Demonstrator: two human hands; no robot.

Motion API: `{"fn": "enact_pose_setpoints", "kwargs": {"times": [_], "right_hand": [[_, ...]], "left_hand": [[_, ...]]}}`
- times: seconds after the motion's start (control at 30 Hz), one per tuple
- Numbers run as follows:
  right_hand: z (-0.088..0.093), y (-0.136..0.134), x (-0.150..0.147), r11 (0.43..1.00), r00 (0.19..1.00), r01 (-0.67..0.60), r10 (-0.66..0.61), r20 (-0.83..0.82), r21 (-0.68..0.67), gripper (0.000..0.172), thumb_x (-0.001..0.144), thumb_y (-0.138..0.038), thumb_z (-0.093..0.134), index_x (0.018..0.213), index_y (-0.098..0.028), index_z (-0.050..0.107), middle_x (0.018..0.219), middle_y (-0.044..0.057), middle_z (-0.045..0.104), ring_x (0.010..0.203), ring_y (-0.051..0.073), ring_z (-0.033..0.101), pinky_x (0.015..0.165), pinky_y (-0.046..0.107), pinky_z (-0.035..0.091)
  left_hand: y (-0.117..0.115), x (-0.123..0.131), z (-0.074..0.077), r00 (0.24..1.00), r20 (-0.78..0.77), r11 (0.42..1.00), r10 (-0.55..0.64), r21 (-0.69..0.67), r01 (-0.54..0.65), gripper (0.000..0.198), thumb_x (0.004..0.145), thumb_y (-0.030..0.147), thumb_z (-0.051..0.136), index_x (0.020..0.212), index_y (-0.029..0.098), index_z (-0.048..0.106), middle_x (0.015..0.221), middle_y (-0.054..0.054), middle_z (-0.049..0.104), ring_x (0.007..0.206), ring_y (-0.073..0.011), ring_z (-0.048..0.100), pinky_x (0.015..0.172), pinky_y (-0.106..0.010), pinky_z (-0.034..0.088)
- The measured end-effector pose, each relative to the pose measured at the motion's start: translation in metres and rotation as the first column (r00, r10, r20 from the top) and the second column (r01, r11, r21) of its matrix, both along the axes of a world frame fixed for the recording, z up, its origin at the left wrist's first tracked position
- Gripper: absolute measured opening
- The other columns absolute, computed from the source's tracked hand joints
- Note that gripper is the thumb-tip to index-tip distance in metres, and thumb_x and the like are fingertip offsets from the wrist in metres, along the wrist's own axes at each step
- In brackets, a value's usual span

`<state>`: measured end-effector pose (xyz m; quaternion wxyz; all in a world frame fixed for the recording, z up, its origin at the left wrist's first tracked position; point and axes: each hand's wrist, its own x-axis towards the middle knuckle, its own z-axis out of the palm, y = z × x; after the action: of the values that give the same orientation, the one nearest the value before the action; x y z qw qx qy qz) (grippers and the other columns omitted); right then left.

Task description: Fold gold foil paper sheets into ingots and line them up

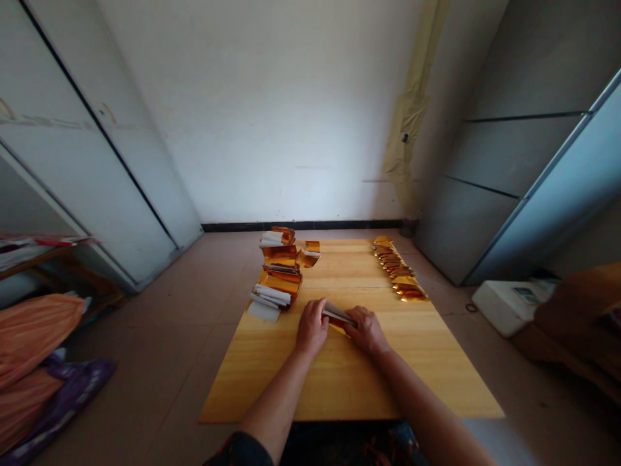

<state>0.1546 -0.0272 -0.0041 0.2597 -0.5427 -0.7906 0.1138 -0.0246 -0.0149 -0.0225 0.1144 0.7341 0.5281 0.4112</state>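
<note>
Both my hands rest near the middle of a light wooden table [427, 382]. My left hand [311, 327] and my right hand [365, 329] pinch a folded sheet of gold-and-white foil paper [338, 314] between them, fingers closed on its two ends. A loose pile of gold foil sheets [280, 275] with white backs lies just beyond my left hand. Along the far right of the table runs a row of folded gold pieces [400, 268].
White cabinet doors [97, 168] stand on the left and grey cabinets [514, 162] on the right. Orange and purple bags [43, 362] lie on the floor at left. A white box [509, 304] sits on the floor at right beside brown furniture [577, 323].
</note>
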Motion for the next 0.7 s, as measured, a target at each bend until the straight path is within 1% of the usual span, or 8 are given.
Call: {"fn": "enact_pose_setpoints", "kwargs": {"times": [0.13,0.2,0.27,0.3,0.37,0.47,0.6,0.7], "right_hand": [[0.003,0.004,-0.002,0.998,0.996,0.049,-0.052,-0.077,-0.039,0.023,0.083,-0.018,0.045,0.084,-0.019,0.068,0.079,0.003,0.067,0.075,0.015,0.059,0.07,0.023,0.04],[0.005,0.006,-0.004,0.996,0.992,0.075,-0.079,-0.101,-0.044,0.026,0.08,-0.015,0.045,0.09,-0.02,0.069,0.084,0.004,0.07,0.079,0.015,0.061,0.072,0.022,0.042],[0.006,0.008,-0.006,0.992,0.987,0.11,-0.116,-0.111,-0.058,0.031,0.077,-0.014,0.047,0.099,-0.022,0.068,0.09,0.004,0.071,0.082,0.015,0.063,0.075,0.022,0.043],[0.006,0.01,-0.006,0.989,0.984,0.129,-0.137,-0.114,-0.074,0.032,0.076,-0.014,0.048,0.101,-0.022,0.067,0.091,0.004,0.071,0.082,0.015,0.063,0.074,0.022,0.044],[0.006,0.012,-0.005,0.982,0.979,0.148,-0.163,-0.125,-0.121,0.032,0.075,-0.015,0.049,0.1,-0.024,0.067,0.087,0.002,0.072,0.078,0.015,0.064,0.071,0.022,0.045],[0.006,0.017,-0.001,0.978,0.973,0.126,-0.155,-0.171,-0.169,0.029,0.075,-0.017,0.052,0.098,-0.025,0.067,0.083,-0.001,0.072,0.075,0.014,0.064,0.068,0.021,0.045],[0.005,0.022,0.004,0.984,0.973,0.055,-0.091,-0.212,-0.171,0.03,0.073,-0.015,0.053,0.099,-0.025,0.066,0.09,-0.001,0.071,0.08,0.014,0.064,0.074,0.022,0.047],[0.001,0.024,0.005,0.982,0.982,0.091,-0.116,-0.148,-0.168,0.036,0.072,-0.014,0.055,0.105,-0.023,0.065,0.092,0.002,0.07,0.08,0.015,0.063,0.075,0.025,0.047]], "left_hand": [[-0.001,0.0,0.0,0.995,0.051,0.997,0.081,0.008,-0.081,0.034,0.071,0.004,0.051,0.101,0.02,0.053,0.096,-0.005,0.057,0.094,-0.0187,0.056,0.083,-0.033,0.049],[-0.003,-0.002,0.003,0.998,0.012,0.998,0.058,-0.009,-0.058,0.024,0.07,0.003,0.049,0.086,0.02,0.056,0.086,-0.004,0.057,0.087,-0.0178,0.055,0.078,-0.031,0.048],[-0.004,-0.003,0.007,0.998,-0.061,0.999,-0.019,-0.033,0.017,0.023,0.068,0.0,0.046,0.074,0.02,0.057,0.08,-0.003,0.058,0.084,-0.0177,0.054,0.078,-0.031,0.046],[-0.005,-0.004,0.008,0.994,-0.093,0.997,-0.063,-0.043,0.059,0.026,0.067,-0.001,0.046,0.074,0.02,0.059,0.08,-0.003,0.06,0.086,-0.0183,0.054,0.08,-0.032,0.045],[-0.005,-0.004,0.01,0.982,-0.14,0.991,-0.127,-0.053,0.121,0.037,0.062,-0.003,0.047,0.084,0.021,0.064,0.092,-0.004,0.064,0.095,-0.0202,0.053,0.085,-0.036,0.042],[-0.005,-0.003,0.01,0.973,-0.181,0.989,-0.141,-0.058,0.133,0.05,0.062,-0.004,0.049,0.102,0.023,0.064,0.112,-0.003,0.063,0.107,-0.0222,0.049,0.091,-0.039,0.039],[-0.006,-0.001,0.011,0.967,-0.221,0.992,-0.123,-0.047,0.115,0.036,0.075,0.004,0.052,0.102,0.024,0.066,0.111,-0.004,0.064,0.105,-0.0221,0.049,0.09,-0.04,0.039],[-0.008,0.0,0.015,0.954,-0.265,0.991,-0.137,-0.039,0.132,0.026,0.079,0.011,0.055,0.098,0.025,0.067,0.104,-0.004,0.065,0.1,-0.0218,0.05,0.087,-0.039,0.039]]}}
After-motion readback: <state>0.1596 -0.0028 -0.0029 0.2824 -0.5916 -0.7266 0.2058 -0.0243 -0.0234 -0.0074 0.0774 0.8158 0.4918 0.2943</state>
